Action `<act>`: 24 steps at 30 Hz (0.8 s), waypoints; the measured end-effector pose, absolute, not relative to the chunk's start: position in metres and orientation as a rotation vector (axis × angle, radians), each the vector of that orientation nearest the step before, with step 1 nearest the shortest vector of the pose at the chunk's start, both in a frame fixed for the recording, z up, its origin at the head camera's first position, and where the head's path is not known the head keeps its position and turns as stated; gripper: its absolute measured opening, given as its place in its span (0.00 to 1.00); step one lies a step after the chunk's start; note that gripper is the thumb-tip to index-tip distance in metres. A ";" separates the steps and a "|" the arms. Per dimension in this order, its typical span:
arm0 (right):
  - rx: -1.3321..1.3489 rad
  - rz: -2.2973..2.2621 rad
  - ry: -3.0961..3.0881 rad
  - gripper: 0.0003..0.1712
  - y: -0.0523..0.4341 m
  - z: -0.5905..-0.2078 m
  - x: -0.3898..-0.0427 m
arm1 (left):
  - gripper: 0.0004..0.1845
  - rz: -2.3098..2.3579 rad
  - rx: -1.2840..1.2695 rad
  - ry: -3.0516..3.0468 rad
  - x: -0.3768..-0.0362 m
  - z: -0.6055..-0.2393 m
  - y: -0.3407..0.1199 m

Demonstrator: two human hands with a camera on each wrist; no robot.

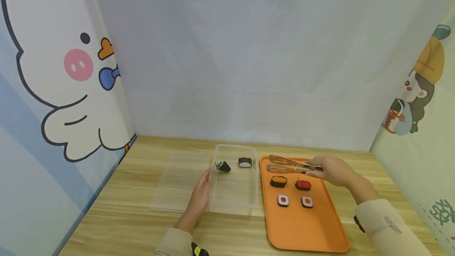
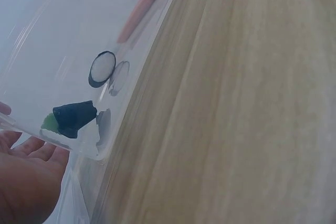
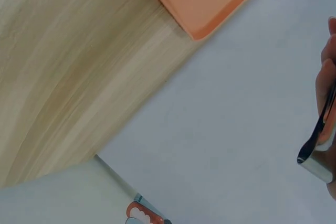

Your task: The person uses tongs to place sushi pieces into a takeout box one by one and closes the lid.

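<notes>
My left hand [image 1: 202, 191] grips the left wall of a clear plastic container [image 1: 232, 196], thumb at the rim and fingers outside. Inside it lie a dark cone-shaped sushi hand roll [image 1: 224, 166] with green at one end and a white-faced sushi piece [image 1: 245, 162] wrapped in black. My right hand [image 1: 332, 171] holds metal tongs [image 1: 289, 170] over the far end of an orange tray [image 1: 305, 232]; their two arms stand apart with nothing between them. On the tray sit an orange-topped sushi [image 1: 279, 181], a red-topped sushi [image 1: 303, 185] and two white rolls [image 1: 283, 200] with red centres.
A flat clear lid [image 1: 181, 181] lies on the wood-grain table [image 1: 121, 204], left of the container. A pale curtain [image 1: 241, 70] hangs behind the table, with cartoon-printed panels on both sides. The tray stands close to the container's right side.
</notes>
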State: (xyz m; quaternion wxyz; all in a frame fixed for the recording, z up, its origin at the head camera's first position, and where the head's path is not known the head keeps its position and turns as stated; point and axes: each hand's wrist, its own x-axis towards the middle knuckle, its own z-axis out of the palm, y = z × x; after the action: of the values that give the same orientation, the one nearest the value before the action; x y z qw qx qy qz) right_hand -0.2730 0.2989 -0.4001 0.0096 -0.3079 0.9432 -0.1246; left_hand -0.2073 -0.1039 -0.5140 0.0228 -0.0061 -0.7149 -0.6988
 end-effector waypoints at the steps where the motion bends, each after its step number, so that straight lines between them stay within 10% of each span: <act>1: -0.961 -0.384 2.945 0.25 0.300 -0.401 -0.272 | 0.26 -2.167 -0.019 -2.213 -0.208 -0.514 -0.104; 24: -0.965 -0.317 2.914 0.23 0.314 -0.437 -0.266 | 0.27 -2.163 -0.007 -2.231 -0.209 -0.516 -0.106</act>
State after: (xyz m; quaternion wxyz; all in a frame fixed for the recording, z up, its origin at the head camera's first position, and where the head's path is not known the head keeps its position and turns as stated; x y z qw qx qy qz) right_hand -0.2663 0.3135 -0.4370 0.0276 -0.3126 0.9439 -0.1026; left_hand -0.2089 -0.1065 -0.5163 0.0170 -0.0021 -0.7179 -0.6959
